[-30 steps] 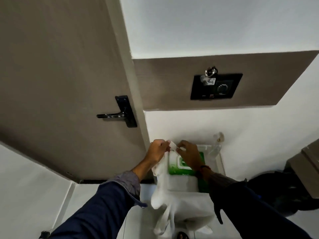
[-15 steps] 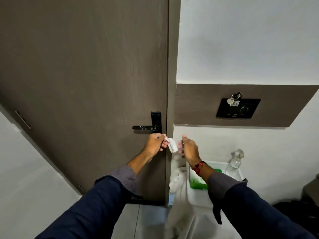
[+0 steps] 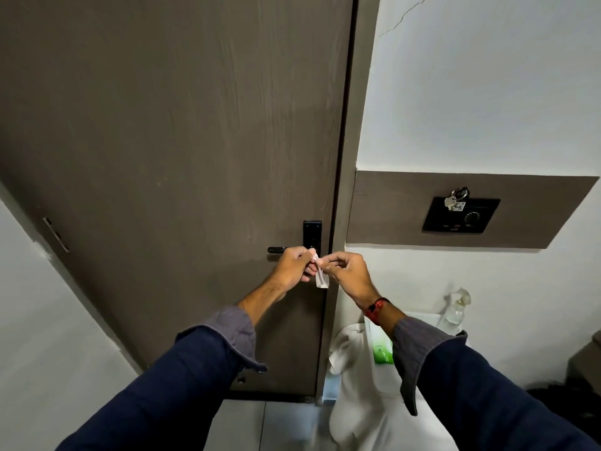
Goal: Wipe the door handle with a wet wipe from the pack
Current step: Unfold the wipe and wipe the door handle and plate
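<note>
A black lever door handle on its black lock plate sits on the brown door. Just below and in front of it, my left hand and my right hand both pinch a small folded white wet wipe, which hangs down between them. My left hand covers the handle's right end. The green wet wipe pack lies lower right on a white stand, partly hidden behind my right sleeve.
A white cloth bag hangs over the white stand's edge. A clear bottle stands at the back of the stand. A black wall switch panel with keys is at the right. Dark objects sit at the far right.
Both hands rose from the pack with the wipe to the level of the door handle and have come closer together. The view tilted up towards the door.
</note>
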A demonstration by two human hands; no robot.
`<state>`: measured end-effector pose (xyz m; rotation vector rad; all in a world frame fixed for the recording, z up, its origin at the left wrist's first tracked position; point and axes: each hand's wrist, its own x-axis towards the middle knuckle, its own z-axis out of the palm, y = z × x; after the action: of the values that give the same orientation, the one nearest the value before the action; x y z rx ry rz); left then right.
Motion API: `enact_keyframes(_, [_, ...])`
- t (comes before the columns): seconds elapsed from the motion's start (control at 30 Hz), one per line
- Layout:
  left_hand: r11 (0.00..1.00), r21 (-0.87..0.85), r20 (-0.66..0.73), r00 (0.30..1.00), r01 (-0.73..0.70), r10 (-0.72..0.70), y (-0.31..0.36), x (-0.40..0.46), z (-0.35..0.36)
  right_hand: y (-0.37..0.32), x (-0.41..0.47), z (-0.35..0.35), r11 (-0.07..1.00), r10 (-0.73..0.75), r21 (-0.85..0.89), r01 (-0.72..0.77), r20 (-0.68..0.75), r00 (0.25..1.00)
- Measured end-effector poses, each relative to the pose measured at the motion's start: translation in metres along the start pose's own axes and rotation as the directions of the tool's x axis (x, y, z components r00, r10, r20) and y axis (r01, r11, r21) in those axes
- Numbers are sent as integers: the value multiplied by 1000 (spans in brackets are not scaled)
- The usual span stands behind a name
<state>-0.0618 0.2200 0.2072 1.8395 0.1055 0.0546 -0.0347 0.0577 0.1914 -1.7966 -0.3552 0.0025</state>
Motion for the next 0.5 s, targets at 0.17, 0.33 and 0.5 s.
enact_keyframes(0.17, [999, -36, -10, 1000, 9, -9, -8, 1, -10, -4, -2, 12, 999, 10, -36, -9, 9, 1000])
enact_keyframes(0.33, [991, -134, 19, 1000, 27, -24, -13, 0, -17, -3, -1, 17, 999, 44, 13, -44, 1, 999])
enact_keyframes(0.5, [995, -88, 9, 999, -39, 40, -18, -2, -21, -3, 0, 19, 1000, 18, 12, -18, 22, 1000])
